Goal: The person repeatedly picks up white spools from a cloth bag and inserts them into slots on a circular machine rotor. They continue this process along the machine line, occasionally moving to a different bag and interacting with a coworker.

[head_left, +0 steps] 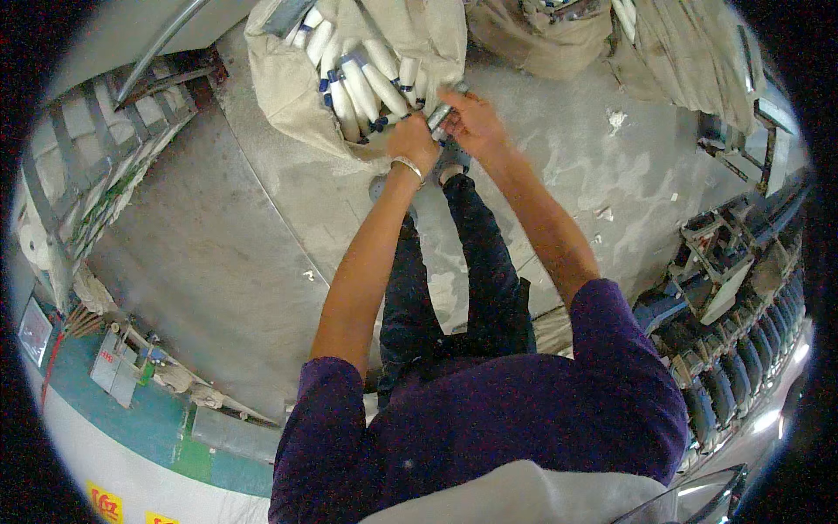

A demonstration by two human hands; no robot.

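Note:
My left hand [415, 144] is closed around the near end of a silvery-grey tube [439, 116], beside the mouth of an open sack. At the tube's other side is my right hand [476, 125], its fingers curled against it and slightly blurred. What else the two palms may hold is hidden. Just beyond my left hand, several white yarn bobbins [381, 86] with dark blue ends lie heaped in the beige cloth sack [288, 109]. A pale band circles my left wrist.
More sacks [550, 39] stand at the far right, some with white bobbins inside. On the left is a metal-barred cart [109, 131]. A long machine with rows of dark parts [742, 358] lines the right. White scraps [615, 120] dot the grey floor [209, 201].

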